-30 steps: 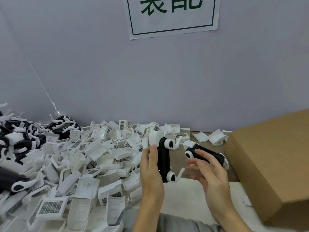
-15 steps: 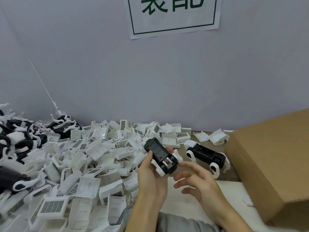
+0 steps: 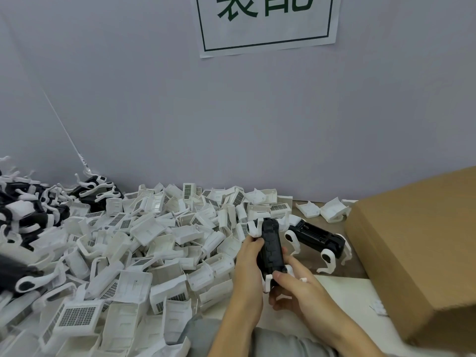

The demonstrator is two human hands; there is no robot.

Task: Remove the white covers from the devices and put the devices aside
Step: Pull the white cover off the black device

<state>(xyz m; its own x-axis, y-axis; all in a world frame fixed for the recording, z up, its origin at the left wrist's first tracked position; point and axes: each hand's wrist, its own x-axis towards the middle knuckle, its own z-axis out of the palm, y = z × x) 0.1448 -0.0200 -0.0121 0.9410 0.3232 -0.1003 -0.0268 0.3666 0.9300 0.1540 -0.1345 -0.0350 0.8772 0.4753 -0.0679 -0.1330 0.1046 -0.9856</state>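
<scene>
Item: black device (image 3: 271, 247) with white legs, held above the table edge (image 3: 342, 287), just left of the cardboard box (image 3: 417, 253) and at the right fringe of the heap of white covers (image 3: 144, 243).

Grip, left hand (image 3: 248, 264): fingers curled round the device's left flank, steadying it lengthwise.

Grip, right hand (image 3: 296, 287): thumb laid on the near end of the body, index finger along its right side, remaining fingers curled beneath; a pinch on the near end.

Pose: both forearms rose from the lower frame, converging on the device; wrists roughly level, palms turned inward.

Cover status: the top face showed black; whether any white shell remained underneath could not be told.

Handling note (judgement): brace with the left, pry any shell with the right thumb, avoiding the thin legs.

Adjacent: a second bare device (image 3: 319, 237) lay between the held one and the box.
</scene>
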